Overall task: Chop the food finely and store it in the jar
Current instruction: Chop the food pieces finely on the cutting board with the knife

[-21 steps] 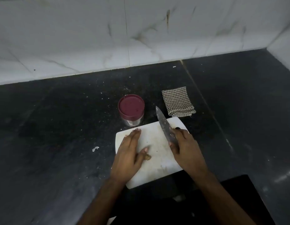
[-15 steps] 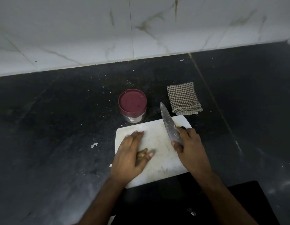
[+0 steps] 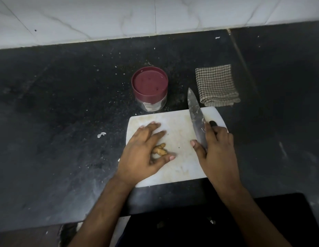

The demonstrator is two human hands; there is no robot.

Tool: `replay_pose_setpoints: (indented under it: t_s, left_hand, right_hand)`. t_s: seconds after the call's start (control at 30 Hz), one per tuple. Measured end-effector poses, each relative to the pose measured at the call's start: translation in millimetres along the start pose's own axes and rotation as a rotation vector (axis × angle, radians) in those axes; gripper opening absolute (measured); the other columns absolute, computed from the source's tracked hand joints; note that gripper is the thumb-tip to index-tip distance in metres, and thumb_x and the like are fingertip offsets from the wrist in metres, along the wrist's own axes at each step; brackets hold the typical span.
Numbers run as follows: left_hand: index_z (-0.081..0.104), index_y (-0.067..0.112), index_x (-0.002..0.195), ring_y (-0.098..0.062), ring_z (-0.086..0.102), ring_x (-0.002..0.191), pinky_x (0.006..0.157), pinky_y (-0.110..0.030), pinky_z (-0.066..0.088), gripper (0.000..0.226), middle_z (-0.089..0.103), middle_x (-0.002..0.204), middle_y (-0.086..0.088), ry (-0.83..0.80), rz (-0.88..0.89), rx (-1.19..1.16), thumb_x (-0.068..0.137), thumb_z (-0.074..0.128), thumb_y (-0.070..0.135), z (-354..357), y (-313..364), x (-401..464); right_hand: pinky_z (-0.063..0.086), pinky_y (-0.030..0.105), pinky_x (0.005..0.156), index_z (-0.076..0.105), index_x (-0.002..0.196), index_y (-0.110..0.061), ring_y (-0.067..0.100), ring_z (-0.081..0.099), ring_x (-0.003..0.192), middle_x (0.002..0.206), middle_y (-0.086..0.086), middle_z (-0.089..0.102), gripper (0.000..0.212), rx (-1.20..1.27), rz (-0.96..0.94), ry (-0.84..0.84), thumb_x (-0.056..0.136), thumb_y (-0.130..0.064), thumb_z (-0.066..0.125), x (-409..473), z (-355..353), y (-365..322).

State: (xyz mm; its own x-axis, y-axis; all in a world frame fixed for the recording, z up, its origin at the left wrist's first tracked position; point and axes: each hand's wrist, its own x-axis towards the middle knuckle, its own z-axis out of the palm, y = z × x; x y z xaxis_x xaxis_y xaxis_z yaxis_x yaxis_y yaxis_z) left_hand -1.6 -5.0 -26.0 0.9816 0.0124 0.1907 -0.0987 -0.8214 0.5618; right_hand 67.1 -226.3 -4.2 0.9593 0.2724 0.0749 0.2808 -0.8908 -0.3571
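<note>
steadying a knobbly piece of ginger (image 3: 160,149) on the white cutting board (image 3: 180,168), the person's left hand (image 3: 143,155) lies over it with fingers stretched almost flat and the thumb touching the root's near side; how much of the root sits under the palm cannot be made out. behind the board stands the clear jar (image 3: 150,90), its maroon lid still on. further right, the right hand (image 3: 216,145) is wrapped round the handle of the kitchen knife (image 3: 196,118), whose blade points away over the board's far edge and appears to hover, well apart from the ginger; the handle is mostly hidden by the fingers. a folded checked cloth (image 3: 216,85) lies on the dark counter (image 3: 66,122) just beyond the board's right corner.

the root looks whole, so chopping seems not yet begun. the next move likely calls for swinging the blade across to the ginger and tucking the left fingertips back from the edge. whether the jar holds anything is hard to tell.
</note>
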Motion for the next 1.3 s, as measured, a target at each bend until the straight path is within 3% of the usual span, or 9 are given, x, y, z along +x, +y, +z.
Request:
replay_pose_setpoints:
  t_s: [0.17,0.37,0.47,0.6,0.77,0.9,1.1,1.3]
  left_hand:
    - [0.071,0.021,0.123,-0.017,0.056,0.123,0.102,-0.043,0.048,0.066,0.057,0.130,0.005,0.054,-0.019,-0.015,0.078,0.072,0.070,0.5,-0.9,-2.0]
    - [0.073,0.022,0.116,-0.015,0.055,0.106,0.093,-0.035,0.046,0.065,0.056,0.116,0.006,0.084,0.001,0.034,0.075,0.070,0.072,0.5,-1.2,-2.2]
    - [0.072,0.022,0.117,-0.013,0.055,0.100,0.091,-0.032,0.045,0.054,0.055,0.111,0.008,0.091,0.032,0.040,0.082,0.072,0.063,0.1,-2.0,-4.3]
    - [0.071,0.020,0.119,-0.011,0.054,0.091,0.083,-0.032,0.047,0.043,0.054,0.101,0.010,0.093,0.072,0.032,0.083,0.068,0.043,-0.9,-2.5,-8.7]
    - [0.065,0.024,0.116,-0.007,0.053,0.093,0.080,-0.032,0.048,0.039,0.054,0.101,0.013,0.070,0.035,0.021,0.085,0.067,0.048,-1.9,-3.7,-9.8]
    - [0.062,0.028,0.109,-0.007,0.053,0.096,0.077,-0.036,0.051,0.033,0.053,0.101,0.016,0.084,0.016,0.017,0.088,0.068,0.052,-1.0,-3.6,-10.9]
    - [0.064,0.030,0.108,-0.002,0.055,0.097,0.079,-0.037,0.054,0.032,0.055,0.103,0.017,0.108,-0.015,0.012,0.087,0.070,0.054,-0.3,-0.4,-12.8]
    - [0.060,0.027,0.129,-0.005,0.055,0.107,0.089,-0.040,0.054,0.054,0.055,0.113,0.017,0.076,-0.028,0.035,0.082,0.062,0.055,-0.7,2.4,-18.6]
  right_hand:
    - [0.045,0.041,0.094,0.046,0.144,-0.004,0.032,0.050,0.114,0.125,0.017,0.049,0.070,0.096,0.113,-0.043,0.087,-0.031,0.077,-4.2,-11.0,-4.6]
    - [0.043,0.033,0.086,0.050,0.138,-0.008,0.029,0.058,0.115,0.127,0.009,0.059,0.048,0.222,0.158,-0.164,0.097,-0.027,0.066,-0.9,-23.7,-6.1]
    - [0.048,0.036,0.076,0.045,0.128,-0.015,0.028,0.064,0.094,0.099,-0.002,0.059,0.032,0.230,0.134,-0.130,0.101,-0.027,0.057,-1.2,-25.5,-5.8]
    - [0.058,0.044,0.074,0.038,0.120,-0.024,0.019,0.069,0.082,0.094,-0.008,0.068,0.022,0.346,0.154,-0.090,0.104,-0.030,0.050,-4.7,-17.5,2.7]
    - [0.050,0.035,0.064,0.042,0.122,-0.015,0.023,0.066,0.078,0.092,0.003,0.070,0.023,0.364,0.118,-0.021,0.103,-0.025,0.052,-14.2,-8.9,3.8]
    - [0.058,0.047,0.060,0.041,0.119,-0.018,0.025,0.066,0.072,0.090,0.005,0.069,0.024,0.381,0.140,-0.036,0.101,-0.031,0.050,-16.4,-5.2,1.9]
    - [0.059,0.047,0.058,0.047,0.121,-0.016,0.022,0.069,0.069,0.086,-0.002,0.073,0.025,0.469,0.130,-0.036,0.101,-0.030,0.051,-22.9,-9.4,4.7]
    - [0.056,0.045,0.055,0.050,0.109,-0.016,0.026,0.070,0.071,0.082,-0.006,0.073,0.014,0.512,0.097,-0.026,0.100,-0.025,0.051,-28.6,-12.8,5.6]
